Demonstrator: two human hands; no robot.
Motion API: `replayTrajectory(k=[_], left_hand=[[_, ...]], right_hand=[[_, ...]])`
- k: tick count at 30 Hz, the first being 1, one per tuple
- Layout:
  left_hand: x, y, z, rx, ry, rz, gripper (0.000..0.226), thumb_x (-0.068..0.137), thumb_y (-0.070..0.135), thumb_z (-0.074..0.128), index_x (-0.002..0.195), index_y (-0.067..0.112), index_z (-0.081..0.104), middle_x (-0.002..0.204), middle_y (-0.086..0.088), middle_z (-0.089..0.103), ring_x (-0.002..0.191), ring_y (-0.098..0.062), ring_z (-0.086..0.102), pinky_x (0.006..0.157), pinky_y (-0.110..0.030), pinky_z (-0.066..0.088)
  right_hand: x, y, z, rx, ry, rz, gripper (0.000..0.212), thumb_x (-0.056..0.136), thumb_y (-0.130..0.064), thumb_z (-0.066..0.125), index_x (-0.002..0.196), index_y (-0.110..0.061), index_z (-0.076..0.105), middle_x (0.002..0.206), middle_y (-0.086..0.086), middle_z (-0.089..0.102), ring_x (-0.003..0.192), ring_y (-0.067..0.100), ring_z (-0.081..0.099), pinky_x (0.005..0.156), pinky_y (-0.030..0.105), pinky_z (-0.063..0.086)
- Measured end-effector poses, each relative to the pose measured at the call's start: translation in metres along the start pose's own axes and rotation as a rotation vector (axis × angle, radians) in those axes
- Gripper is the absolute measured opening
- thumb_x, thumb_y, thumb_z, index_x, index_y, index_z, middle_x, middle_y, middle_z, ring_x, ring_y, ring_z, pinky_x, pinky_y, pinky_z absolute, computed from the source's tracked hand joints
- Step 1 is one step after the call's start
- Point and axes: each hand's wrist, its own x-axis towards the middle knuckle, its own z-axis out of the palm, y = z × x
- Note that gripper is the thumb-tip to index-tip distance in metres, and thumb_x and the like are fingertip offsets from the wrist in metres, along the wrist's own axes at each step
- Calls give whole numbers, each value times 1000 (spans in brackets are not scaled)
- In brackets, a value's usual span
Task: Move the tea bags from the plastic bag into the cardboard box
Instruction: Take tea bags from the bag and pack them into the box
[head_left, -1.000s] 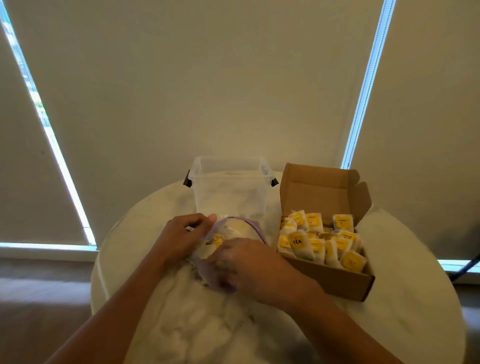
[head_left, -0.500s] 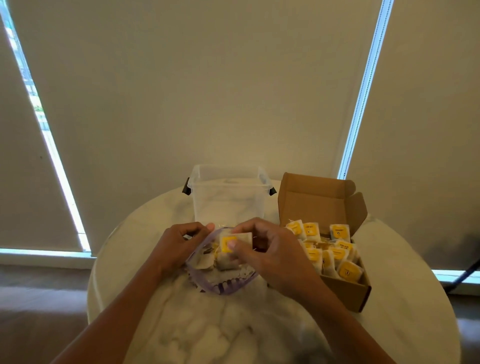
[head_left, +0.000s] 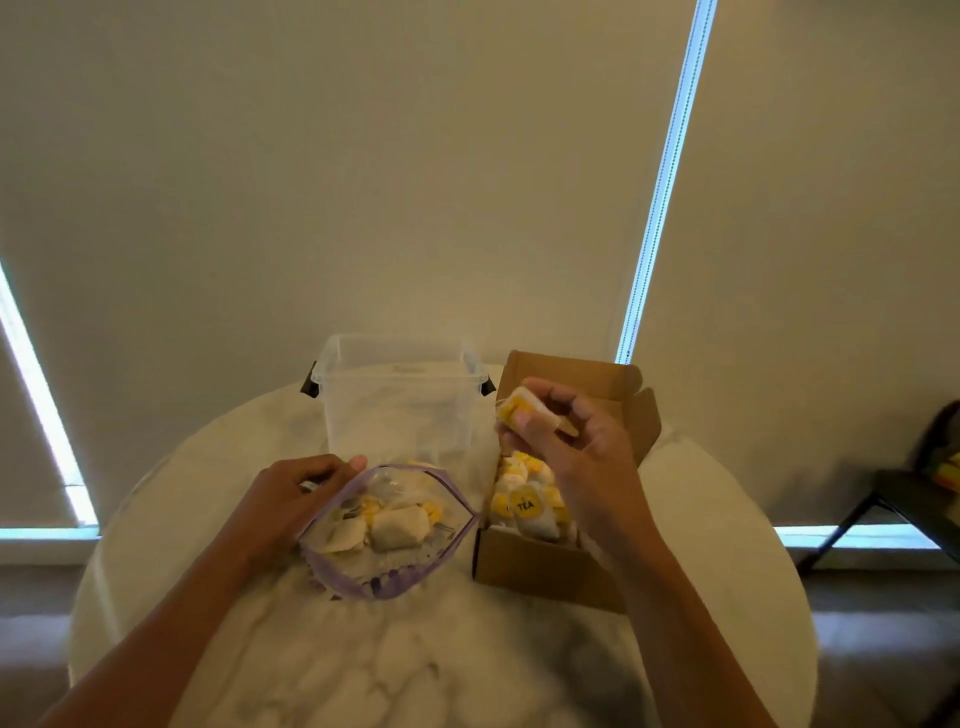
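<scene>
Tea bag (head_left: 519, 411) pinched in right hand (head_left: 576, 457), just over box (head_left: 524, 571). Left hand (head_left: 291, 499) holds plastic bag (head_left: 387, 592) rim open w/ more tea bags (head_left: 400, 527) inside, btwn both hands. Looks light, soft, crinkly: pinch a corner, don't squeeze.

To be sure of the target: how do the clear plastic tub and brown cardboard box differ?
The clear plastic tub is see-through with no tea bags inside; the brown cardboard box is opaque and packed with yellow-labelled tea bags. The tub has black side clips and no lid; the box has a flap standing open. Both sit open-topped on the white marble table.
</scene>
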Motion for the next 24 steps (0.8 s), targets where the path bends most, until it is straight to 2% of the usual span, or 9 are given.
replayTrajectory(k=[3,6,8,12,16,19,22,24], left_hand=[[-1,2,1,14,5,11,38,97,62,62,91,32,85,83,7,82,73,-1,72,68,-26,55],[-2,3,1,8,-1,33,41,97,61,62,94,27,85,84,4,81,75,-6,71,69,-31,56],[-3,3,2,-5,-5,38,40,97,60,63,94,26,85,83,3,81,73,-7,71,67,-30,55],[-3,2,4,-25,-3,17,40,97,61,65,95,25,85,83,0,80,72,-10,70,64,-29,54],[-2,2,3,-35,-16,13,40,96,60,65,95,26,85,84,2,81,73,-10,72,66,-23,53],[-2,0,2,-15,-22,30,39,97,60,64,95,27,85,91,3,82,81,-10,74,69,-28,56],[-3,2,2,5,-20,38,40,97,62,62,93,28,85,84,4,81,76,-9,72,67,-21,52],[-2,3,3,5,-21,40,39,99,60,62,94,28,85,87,5,82,84,-13,76,72,-24,55]], right_hand=[[9,0,-32,-80,174,-42,14,99,-22,73,112,-19,77,104,2,80,101,16,77,89,31,61],[16,7,-58,-285,362,-111,3,93,-25,77,97,-24,77,89,-9,78,85,4,72,78,28,55],[19,12,-68,-381,421,-135,4,90,-25,79,92,-26,75,84,-13,76,79,1,70,74,25,54],[19,18,-75,-521,389,-85,5,87,-32,81,91,-32,77,84,-16,76,78,-2,69,67,16,50],[19,28,-81,-650,322,-2,10,85,-44,84,93,-39,80,83,-20,76,80,4,71,72,25,58],[21,30,-82,-671,282,17,12,84,-41,86,95,-36,81,84,-18,77,83,1,73,77,25,60],[23,30,-81,-697,242,34,13,86,-36,86,98,-34,81,87,-17,77,84,-2,73,79,20,59],[22,31,-80,-760,218,45,14,87,-35,85,101,-32,81,88,-19,76,83,-5,71,77,16,57]])
